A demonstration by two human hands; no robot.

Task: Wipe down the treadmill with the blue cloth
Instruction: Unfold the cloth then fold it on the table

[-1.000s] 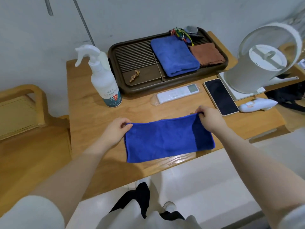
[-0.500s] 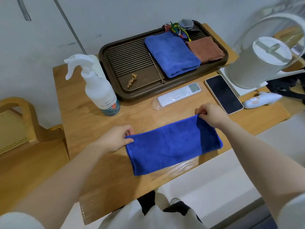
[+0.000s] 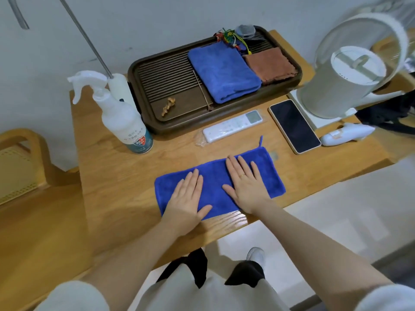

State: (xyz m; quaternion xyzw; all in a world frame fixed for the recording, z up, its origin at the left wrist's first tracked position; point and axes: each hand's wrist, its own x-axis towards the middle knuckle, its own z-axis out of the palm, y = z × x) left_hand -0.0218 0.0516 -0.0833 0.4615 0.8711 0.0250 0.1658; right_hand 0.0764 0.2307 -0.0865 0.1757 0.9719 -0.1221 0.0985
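Fingers of both hands lie straight and close together, flat on the blue cloth (image 3: 215,179), gripping nothing: the left hand (image 3: 187,199) presses the cloth's left half with its thumb spread toward the middle, and the right hand (image 3: 246,184), a ring on one finger, presses the right half with fingertips near the far edge. That cloth is folded into a long strip and lies near the front edge of the wooden table (image 3: 112,176), a small loop sticking up from its far right corner. Just beyond it rests a white remote control (image 3: 232,126) in a clear plastic sleeve, and to the right of that a smartphone (image 3: 294,126) lies face up with a dark screen. A white spray bottle (image 3: 119,115) stands upright toward the table's left side. Behind the remote sits a dark brown slatted tray (image 3: 166,75) holding a second folded blue towel (image 3: 223,71), a brown cloth (image 3: 270,65) just beside it, and a bundle of coloured cords (image 3: 229,38) at the far rim. A white kettle (image 3: 343,84) stands at the right, with a small white handheld device (image 3: 345,134) lying near its base. A wooden chair (image 3: 24,162) is at the left
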